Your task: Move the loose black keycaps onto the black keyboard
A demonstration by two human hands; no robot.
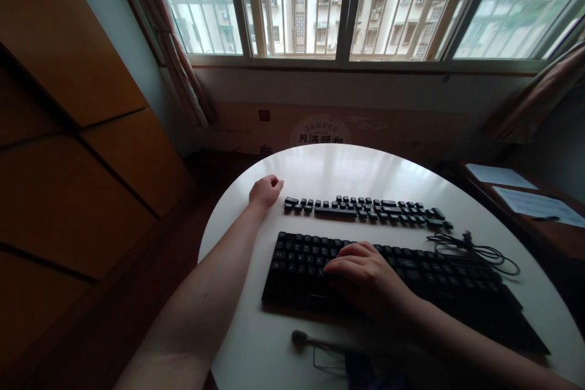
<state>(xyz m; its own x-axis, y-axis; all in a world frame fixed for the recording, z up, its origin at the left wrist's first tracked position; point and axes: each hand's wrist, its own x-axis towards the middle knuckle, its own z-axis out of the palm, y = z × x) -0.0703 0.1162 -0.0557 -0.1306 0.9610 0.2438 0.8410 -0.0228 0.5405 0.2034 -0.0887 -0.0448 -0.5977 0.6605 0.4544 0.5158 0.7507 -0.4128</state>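
A black keyboard (292,268) lies on the round white table, with keycaps fitted over its upper rows; the front part is dark and hard to make out. My right hand (370,274) rests on its middle keys, fingers bent together and fingertips hidden beneath. My left hand (267,190) is curled into a fist on the table, past the keyboard's far left corner. Just right of that fist, loose black keycaps (336,212) stand in rows, among them a long space bar. Whether the fist encloses anything small is hidden.
A small brush (300,338), a thin wire piece (325,368) and a dark item (375,372) lie near the white table's (242,329) front edge. A coiled cable (479,251) sits behind the keyboard's right end. Papers (539,204) lie on a brown surface at right.
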